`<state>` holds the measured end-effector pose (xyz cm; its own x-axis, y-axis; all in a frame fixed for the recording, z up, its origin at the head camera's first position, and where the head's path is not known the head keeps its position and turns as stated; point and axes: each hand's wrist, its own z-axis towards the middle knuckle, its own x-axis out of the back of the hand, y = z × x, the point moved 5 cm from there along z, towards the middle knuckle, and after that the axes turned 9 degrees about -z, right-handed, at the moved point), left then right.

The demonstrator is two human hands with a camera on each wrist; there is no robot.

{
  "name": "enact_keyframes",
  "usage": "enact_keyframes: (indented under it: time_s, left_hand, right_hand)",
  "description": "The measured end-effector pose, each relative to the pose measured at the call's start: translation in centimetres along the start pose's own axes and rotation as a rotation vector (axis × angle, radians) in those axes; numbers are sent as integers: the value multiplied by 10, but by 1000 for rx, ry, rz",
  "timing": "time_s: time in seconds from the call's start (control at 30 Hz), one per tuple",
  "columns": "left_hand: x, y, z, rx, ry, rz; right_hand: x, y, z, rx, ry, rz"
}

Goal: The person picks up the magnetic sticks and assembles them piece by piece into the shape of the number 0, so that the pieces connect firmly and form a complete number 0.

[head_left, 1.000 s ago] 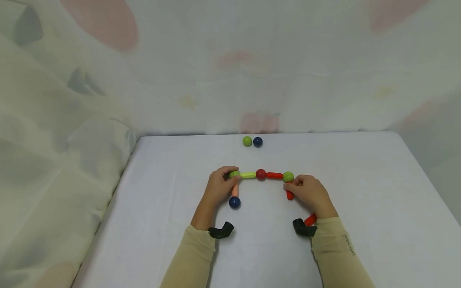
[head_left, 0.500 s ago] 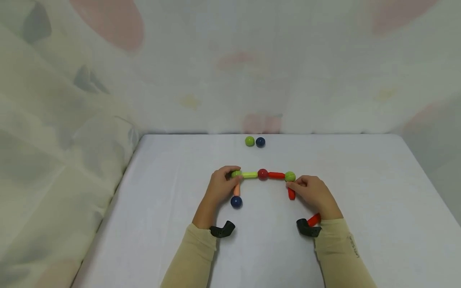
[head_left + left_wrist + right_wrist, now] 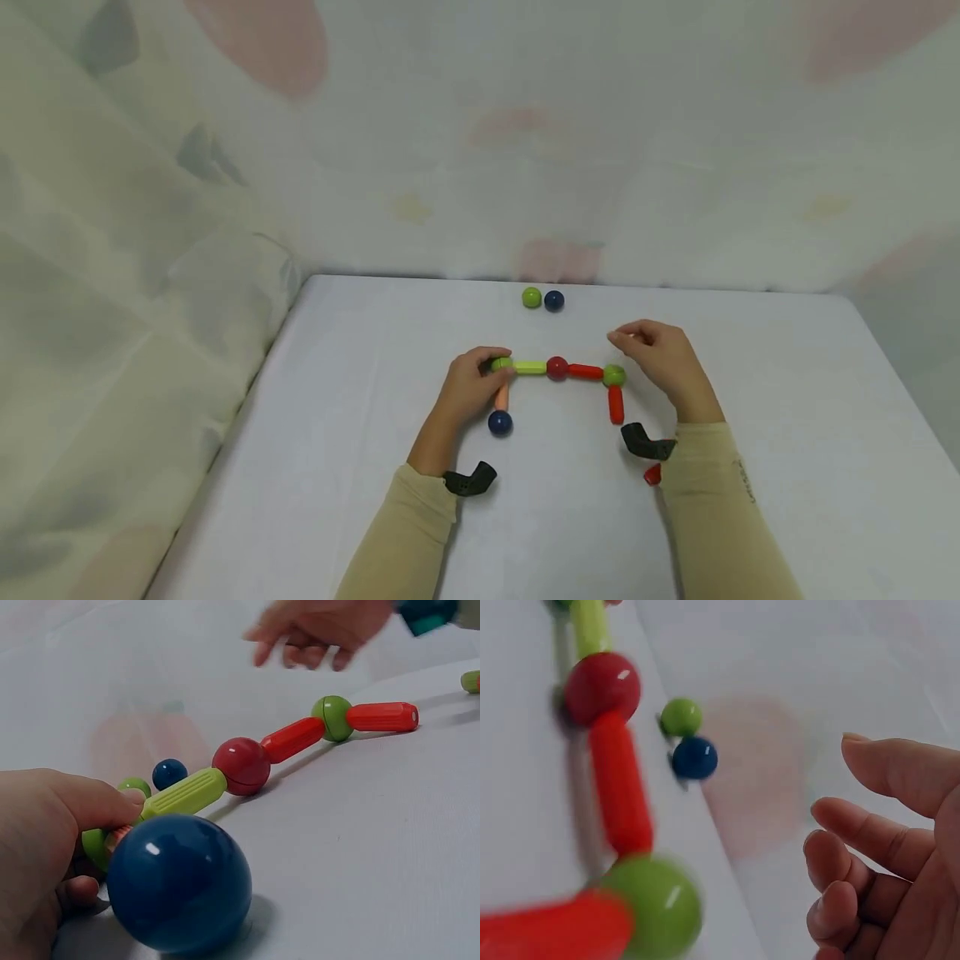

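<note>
My left hand pinches the left green ball of a joined chain of balls and rods. From that ball a lime rod runs right to a dark red ball, then a red rod meets another green ball. A second red rod points from there towards me. Below my left hand, a salmon rod ends in a blue ball. Raised beyond the right corner, my right hand holds nothing; its fingers are loosely curved in the right wrist view.
At the back of the white table lie a loose green ball and a loose blue ball, side by side. A red piece shows partly from beneath the right sleeve. A patterned cloth hangs behind the table.
My right hand has let go of the red rod at the right corner and moved up and away from it. My left hand keeps its pinch on the green ball.
</note>
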<state>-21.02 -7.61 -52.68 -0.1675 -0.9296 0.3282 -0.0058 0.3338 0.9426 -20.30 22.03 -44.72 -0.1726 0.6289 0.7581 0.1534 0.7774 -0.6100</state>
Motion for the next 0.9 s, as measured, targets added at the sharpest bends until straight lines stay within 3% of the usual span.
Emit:
enact_keyframes:
  time_s: [0.2,0.43,0.57,0.9]
  left_hand:
    - [-12,5,-1,-15,-38,-3]
    - [-23,8,-3,-24,-40,-8]
    - [-26,7,-4,-22,-48,-5]
    - [-28,5,-1,-10,-63,10]
  right_hand:
    - [1,-35,47,98,-23,-45]
    - [-23,-27,88,48,-128,8]
    - [-34,-21,98,37,-158,24]
    - [-43,-19,108,53,-133,8]
